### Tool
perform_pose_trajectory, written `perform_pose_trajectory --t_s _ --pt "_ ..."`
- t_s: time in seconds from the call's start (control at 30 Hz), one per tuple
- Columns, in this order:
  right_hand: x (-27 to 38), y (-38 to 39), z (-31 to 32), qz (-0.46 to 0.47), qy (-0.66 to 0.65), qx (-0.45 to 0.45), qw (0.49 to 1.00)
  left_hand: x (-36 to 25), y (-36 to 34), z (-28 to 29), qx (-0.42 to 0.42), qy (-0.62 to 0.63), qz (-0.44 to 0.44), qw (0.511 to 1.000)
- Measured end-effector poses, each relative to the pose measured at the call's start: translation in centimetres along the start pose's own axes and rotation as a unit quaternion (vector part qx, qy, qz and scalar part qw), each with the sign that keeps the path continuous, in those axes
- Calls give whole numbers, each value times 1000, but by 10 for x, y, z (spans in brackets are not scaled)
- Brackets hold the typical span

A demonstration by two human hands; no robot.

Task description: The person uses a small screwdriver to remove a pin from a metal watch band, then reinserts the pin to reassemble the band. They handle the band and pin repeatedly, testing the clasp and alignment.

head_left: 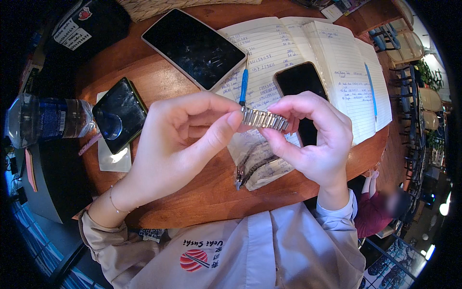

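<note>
A silver metal link watch band (264, 119) is stretched between my two hands above the table. My left hand (180, 139) pinches its left end between thumb and forefinger. At the other end, my right hand (313, 130) grips it with thumb and fingers. Just above the left fingertips is a small screwdriver with a blue handle (244, 83); whether the fingers touch it, I cannot tell. Beneath the hands lies a watch with a dark braided-looking strap (257, 166), on a clear plastic bag over paper. No watch case shows on the silver band.
Open lined notebooks (269, 41) with handwriting and a blue pen (370, 89) cover the back right. A phone (298, 79), a dark tablet (195, 48) and another dark device (120, 115) rest on the wooden table (192, 202). A plastic bottle (50, 120) is at left; a person (380, 207) is at right.
</note>
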State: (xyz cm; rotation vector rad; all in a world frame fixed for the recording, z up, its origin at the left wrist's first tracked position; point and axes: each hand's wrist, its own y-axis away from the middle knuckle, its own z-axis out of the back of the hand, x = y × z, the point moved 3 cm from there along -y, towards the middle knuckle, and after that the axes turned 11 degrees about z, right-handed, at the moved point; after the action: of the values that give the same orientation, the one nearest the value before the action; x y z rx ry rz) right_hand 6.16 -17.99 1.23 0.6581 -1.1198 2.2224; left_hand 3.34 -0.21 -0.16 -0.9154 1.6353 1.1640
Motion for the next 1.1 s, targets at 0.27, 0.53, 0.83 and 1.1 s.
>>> perform_pose_trajectory --t_s 0.27,0.53,0.83,1.1 --pt "2 -1 1 33 26 4 999 1 0 -2 -14 -15 -11 1000" --pt "1 2 0 88 32 -1 996 -1 0 -5 8 -9 32 999" --pt "2 3 -1 57 -2 16 998 -2 -1 -6 12 -19 4 1000" --pt "-7 3 -2 -42 -95 20 994 -3 -1 -3 -7 33 22 999"
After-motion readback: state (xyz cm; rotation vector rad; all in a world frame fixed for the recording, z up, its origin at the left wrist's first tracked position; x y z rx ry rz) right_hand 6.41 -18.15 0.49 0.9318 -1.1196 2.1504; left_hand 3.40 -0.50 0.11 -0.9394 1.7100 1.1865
